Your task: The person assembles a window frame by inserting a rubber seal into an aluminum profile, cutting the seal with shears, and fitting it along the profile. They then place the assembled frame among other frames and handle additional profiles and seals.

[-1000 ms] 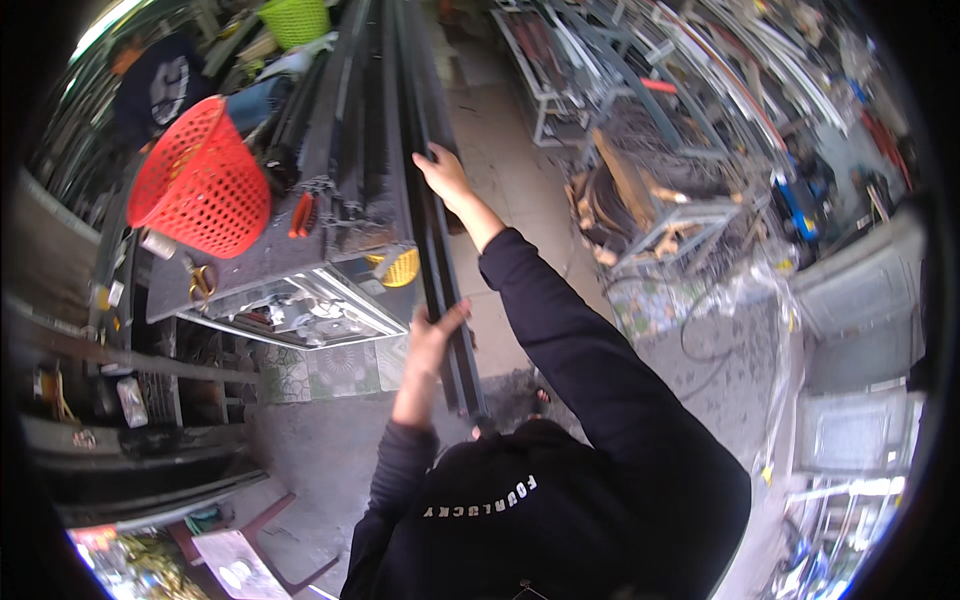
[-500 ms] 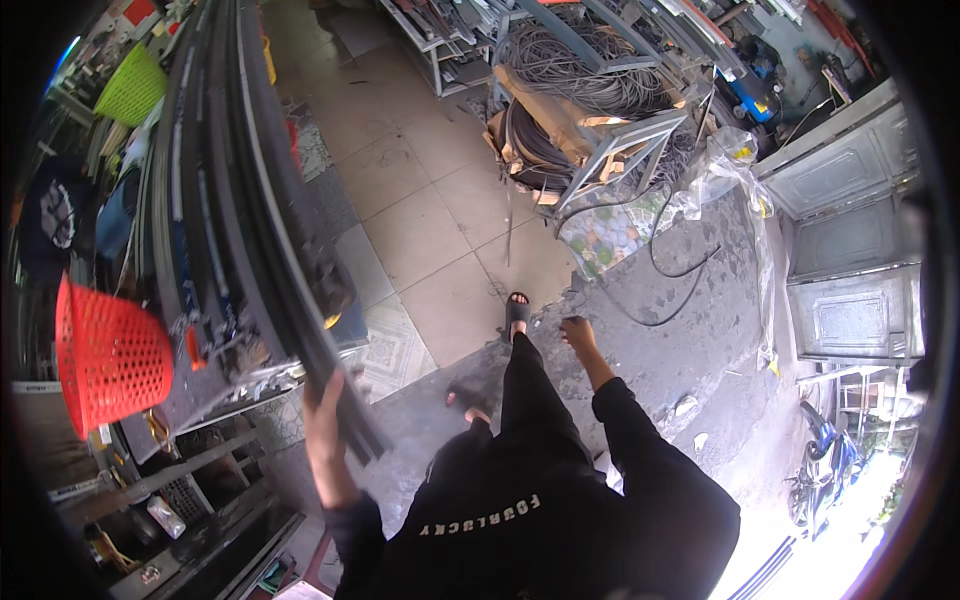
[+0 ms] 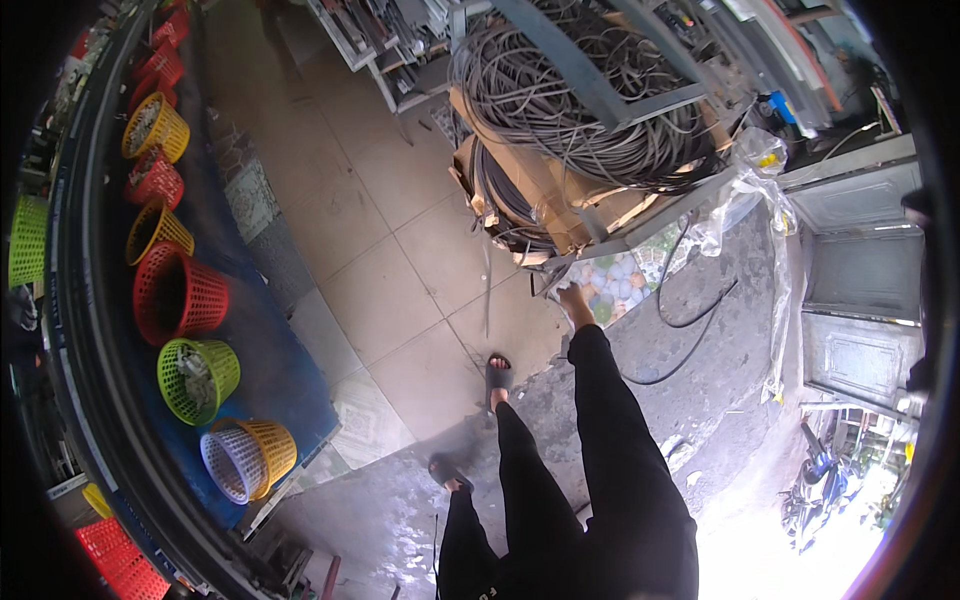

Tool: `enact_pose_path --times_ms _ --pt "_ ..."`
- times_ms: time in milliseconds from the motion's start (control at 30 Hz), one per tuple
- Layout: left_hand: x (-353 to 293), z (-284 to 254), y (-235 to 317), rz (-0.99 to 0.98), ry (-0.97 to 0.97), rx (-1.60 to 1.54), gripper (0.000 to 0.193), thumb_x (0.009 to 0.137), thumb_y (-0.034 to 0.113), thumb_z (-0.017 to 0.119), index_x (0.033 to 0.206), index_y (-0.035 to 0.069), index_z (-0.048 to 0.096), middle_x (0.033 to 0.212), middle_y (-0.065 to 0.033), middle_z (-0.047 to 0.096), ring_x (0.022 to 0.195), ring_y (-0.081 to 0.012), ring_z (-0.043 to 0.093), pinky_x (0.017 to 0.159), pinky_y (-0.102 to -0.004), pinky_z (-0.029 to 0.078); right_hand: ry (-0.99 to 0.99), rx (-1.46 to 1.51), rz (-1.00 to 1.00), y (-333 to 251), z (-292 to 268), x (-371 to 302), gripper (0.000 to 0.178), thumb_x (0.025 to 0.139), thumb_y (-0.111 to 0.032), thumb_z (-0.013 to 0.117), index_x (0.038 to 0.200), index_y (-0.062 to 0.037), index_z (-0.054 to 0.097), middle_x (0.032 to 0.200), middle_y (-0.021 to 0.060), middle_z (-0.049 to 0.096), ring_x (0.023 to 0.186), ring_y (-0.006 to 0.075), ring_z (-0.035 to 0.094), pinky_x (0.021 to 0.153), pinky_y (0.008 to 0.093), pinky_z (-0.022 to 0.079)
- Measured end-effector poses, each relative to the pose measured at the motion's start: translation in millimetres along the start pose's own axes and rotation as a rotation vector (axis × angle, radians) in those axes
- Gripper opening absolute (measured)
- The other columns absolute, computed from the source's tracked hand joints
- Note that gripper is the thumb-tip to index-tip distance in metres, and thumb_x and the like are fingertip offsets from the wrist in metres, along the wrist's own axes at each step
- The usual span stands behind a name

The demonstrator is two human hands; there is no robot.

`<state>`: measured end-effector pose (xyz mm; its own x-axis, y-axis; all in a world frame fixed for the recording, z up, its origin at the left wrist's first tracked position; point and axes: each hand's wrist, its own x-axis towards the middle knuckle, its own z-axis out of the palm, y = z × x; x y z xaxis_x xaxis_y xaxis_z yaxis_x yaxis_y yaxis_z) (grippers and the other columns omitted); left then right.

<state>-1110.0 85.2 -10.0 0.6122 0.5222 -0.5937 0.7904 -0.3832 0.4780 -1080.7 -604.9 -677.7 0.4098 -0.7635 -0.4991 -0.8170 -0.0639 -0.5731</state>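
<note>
My right arm reaches forward, with my right hand [image 3: 573, 303] close to the lower corner of a metal frame [image 3: 640, 240]. It is beside a cardboard-wrapped coil [image 3: 510, 190], and its fingers are too indistinct to show their closure or any contact. Above that coil sits a large tangle of grey cable [image 3: 540, 90]. My left hand is out of view. Long dark metal bars [image 3: 85, 330] curve down the left side, over or beside a blue-topped table [image 3: 265, 340].
On the table stand several plastic baskets, among them a red basket [image 3: 180, 292], a green basket [image 3: 198, 380] and a white basket [image 3: 235, 465]. A black hose [image 3: 690, 325] loops across the concrete floor. Grey panelled doors [image 3: 860, 280] and a motorbike [image 3: 825, 475] are at right.
My right hand has gone forward to the metal frame. My left hand has left the view. The long bars now lie farther left, uncovering the row of baskets.
</note>
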Motion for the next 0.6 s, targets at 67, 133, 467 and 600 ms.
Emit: enact_pose_path --times_ms 67,133,467,600 --pt "-6.4 17.6 16.7 -0.053 0.022 0.027 0.056 0.089 0.027 0.064 0.132 -0.003 0.044 0.103 -0.0172 0.061 0.087 -0.0257 0.062 0.074 -0.0409 0.052 0.080 0.300 0.011 -11.1 8.5 9.7 0.047 0.092 -0.045 0.059 0.110 -0.0017 0.060 0.094 0.0092 0.070 0.091 0.0203 0.064 0.079 0.0339 0.049" --pt "-10.8 28.0 28.0 -0.085 0.033 0.054 0.057 0.088 0.028 0.065 0.132 -0.002 0.044 0.102 -0.0174 0.061 0.085 -0.0256 0.062 0.072 -0.0404 0.052 -0.106 0.413 0.020 -32.9 2.3 -9.0 0.044 0.093 -0.043 0.058 0.109 -0.0027 0.059 0.095 0.0080 0.069 0.090 0.0176 0.062 0.080 0.0341 0.048" --pt "-16.9 -8.8 7.7 -0.013 -0.023 -0.026 0.061 0.085 0.028 0.071 0.131 -0.001 0.045 0.094 -0.0183 0.062 0.075 -0.0252 0.062 0.064 -0.0380 0.052 -0.324 1.340 0.275 -126.6 -113.3 -178.1 0.036 0.101 -0.045 0.045 0.080 -0.0165 0.048 0.052 -0.0058 0.030 0.040 0.0077 0.028 0.038 0.0241 0.021" --pt "-6.5 -35.3 -16.9 0.108 -0.060 -0.109 0.063 0.083 0.029 0.073 0.131 -0.001 0.045 0.092 -0.0186 0.063 0.071 -0.0250 0.062 0.060 -0.0371 0.052 -0.153 1.366 0.286 -149.0 -100.6 -170.2 0.036 0.101 -0.043 0.044 0.079 -0.0162 0.047 0.052 -0.0057 0.030 0.039 0.0073 0.028 0.036 0.0239 0.021"
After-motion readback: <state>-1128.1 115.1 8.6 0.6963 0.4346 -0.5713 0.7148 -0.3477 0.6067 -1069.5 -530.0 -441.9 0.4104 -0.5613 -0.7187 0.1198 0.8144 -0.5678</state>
